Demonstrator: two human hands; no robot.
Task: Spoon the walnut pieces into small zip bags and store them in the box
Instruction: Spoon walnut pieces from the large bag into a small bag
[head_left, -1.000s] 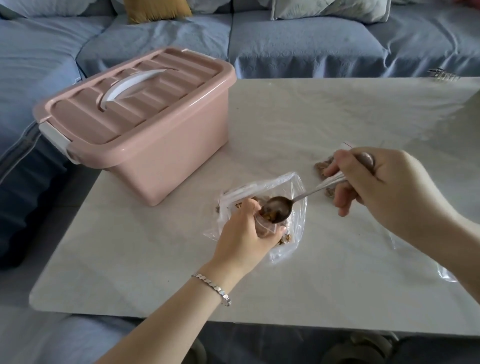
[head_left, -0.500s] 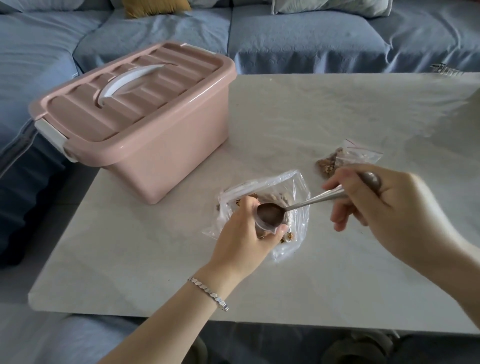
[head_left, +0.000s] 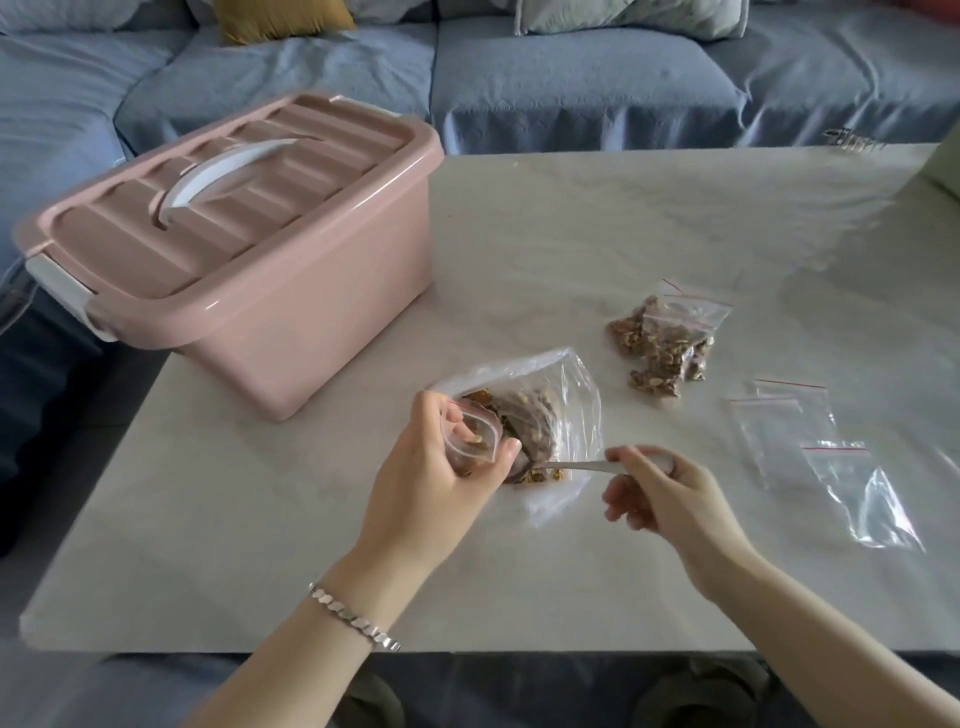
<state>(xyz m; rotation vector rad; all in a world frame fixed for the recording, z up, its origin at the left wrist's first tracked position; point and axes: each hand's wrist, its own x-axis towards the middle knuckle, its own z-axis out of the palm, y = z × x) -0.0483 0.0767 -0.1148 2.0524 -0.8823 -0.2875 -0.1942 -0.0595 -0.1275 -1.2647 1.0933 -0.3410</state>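
Observation:
My left hand (head_left: 436, 478) holds a small zip bag (head_left: 470, 436) upright with its mouth open; a few walnut pieces show inside. Behind it lies a large clear bag of walnut pieces (head_left: 540, 415) on the table. My right hand (head_left: 665, 493) grips the handle of a metal spoon (head_left: 576, 466), whose bowl reaches into the large bag, partly hidden by my left hand. Filled small bags (head_left: 667, 340) lie to the right. Empty zip bags (head_left: 815, 447) lie further right. The pink box (head_left: 270, 312) stands at the left with its lid on.
The pale marble table (head_left: 623, 218) has its near edge just in front of my wrists. A blue sofa (head_left: 519, 78) with cushions runs behind and along the left. The box has a white handle and white latches.
The spoon was over the small bag's mouth; my right hand has since dropped lower and nearer, and the spoon bowl now lies in the large bag. The filled bags are uncovered.

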